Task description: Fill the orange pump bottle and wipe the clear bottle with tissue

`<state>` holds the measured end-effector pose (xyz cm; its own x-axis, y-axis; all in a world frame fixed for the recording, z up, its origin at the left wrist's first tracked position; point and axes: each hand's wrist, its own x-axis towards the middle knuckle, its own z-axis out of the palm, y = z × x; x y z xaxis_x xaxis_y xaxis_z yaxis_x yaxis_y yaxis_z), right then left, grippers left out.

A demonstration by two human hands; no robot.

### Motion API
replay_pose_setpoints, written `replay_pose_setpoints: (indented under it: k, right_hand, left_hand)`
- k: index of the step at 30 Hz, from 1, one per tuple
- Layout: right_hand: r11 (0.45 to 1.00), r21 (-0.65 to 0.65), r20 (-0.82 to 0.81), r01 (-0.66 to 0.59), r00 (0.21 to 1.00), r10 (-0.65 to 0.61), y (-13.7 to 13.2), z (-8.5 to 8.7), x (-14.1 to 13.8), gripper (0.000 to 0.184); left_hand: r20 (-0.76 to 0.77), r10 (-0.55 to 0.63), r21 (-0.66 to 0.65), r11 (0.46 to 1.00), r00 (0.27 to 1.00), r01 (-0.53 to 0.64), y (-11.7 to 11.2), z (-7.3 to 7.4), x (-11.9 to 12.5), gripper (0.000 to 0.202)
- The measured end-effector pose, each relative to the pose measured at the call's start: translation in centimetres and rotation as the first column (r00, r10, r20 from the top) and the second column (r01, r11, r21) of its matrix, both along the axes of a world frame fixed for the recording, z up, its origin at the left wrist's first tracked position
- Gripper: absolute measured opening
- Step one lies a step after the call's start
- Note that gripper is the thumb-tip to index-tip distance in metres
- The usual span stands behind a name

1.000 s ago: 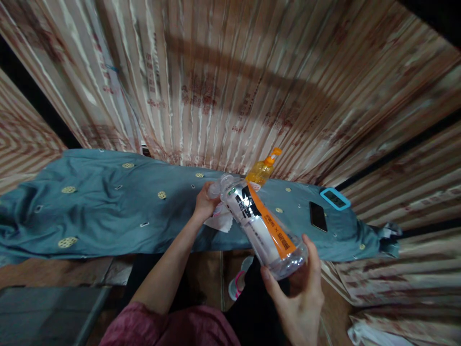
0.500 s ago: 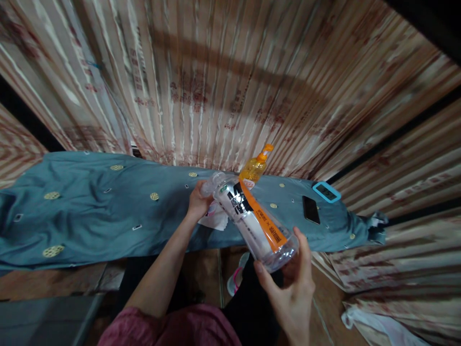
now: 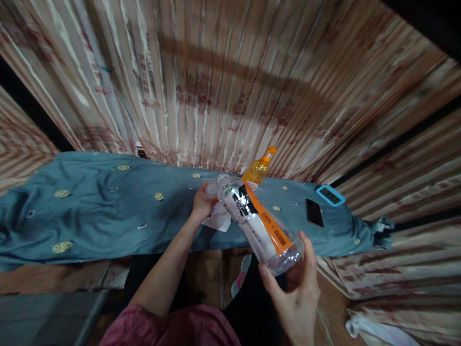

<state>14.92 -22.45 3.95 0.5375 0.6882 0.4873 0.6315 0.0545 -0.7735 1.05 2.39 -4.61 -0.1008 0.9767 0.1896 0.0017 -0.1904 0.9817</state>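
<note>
A clear plastic bottle [image 3: 257, 223] with a black, white and orange label lies tilted between my hands, neck pointing away from me. My right hand [image 3: 297, 293] cups its base from below, thumb and fingers curled round it. My left hand [image 3: 202, 204] is closed round the bottle's neck, and a white cloth or tissue [image 3: 218, 222] hangs under that hand. The cap end is hidden by my fingers. Just behind the bottle stands an orange pump bottle [image 3: 258, 169].
A long table under a blue-grey cloth [image 3: 101, 216] with gold patches runs across the view. A black phone [image 3: 314, 213] and a blue-framed timer [image 3: 330, 195] lie at its right end. Striped curtains hang behind. White plastic [image 3: 374, 331] lies on the floor at right.
The view has shifted slightly. Both hands keep the same hold on the bottle, and the bottle keeps its tilt.
</note>
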Motion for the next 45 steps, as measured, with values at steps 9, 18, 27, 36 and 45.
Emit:
replay_pose_setpoints:
  k: [9,18,27,36,45]
  right_hand:
    - [0.999,-0.021,-0.002,0.028,1.000,-0.028,-0.2,-0.6,0.9,0.103]
    - [1.000,-0.031,0.042,-0.002,0.999,0.003,-0.7,-1.6,2.0,0.102]
    - [0.999,-0.042,0.020,-0.010,1.000,0.011,-0.9,-1.7,2.5,0.103]
    - [0.999,-0.047,-0.046,0.015,0.999,-0.017,-0.8,-1.3,2.2,0.112]
    - [0.999,-0.012,0.030,0.035,0.999,-0.034,-0.7,-1.5,2.2,0.106]
  left_hand:
    - [0.062,0.003,-0.021,1.000,0.998,-0.002,-0.3,0.3,0.2,0.036]
    - [0.040,0.004,-0.046,0.999,0.999,-0.002,-0.7,0.9,0.1,0.036]
    - [0.057,-0.009,-0.070,0.997,0.998,0.013,-1.3,1.6,0.0,0.038]
    - [0.081,-0.019,-0.085,0.996,0.997,0.026,-1.3,1.4,0.1,0.039]
    - [0.069,-0.010,-0.070,0.997,0.998,0.015,-1.3,1.3,0.0,0.040]
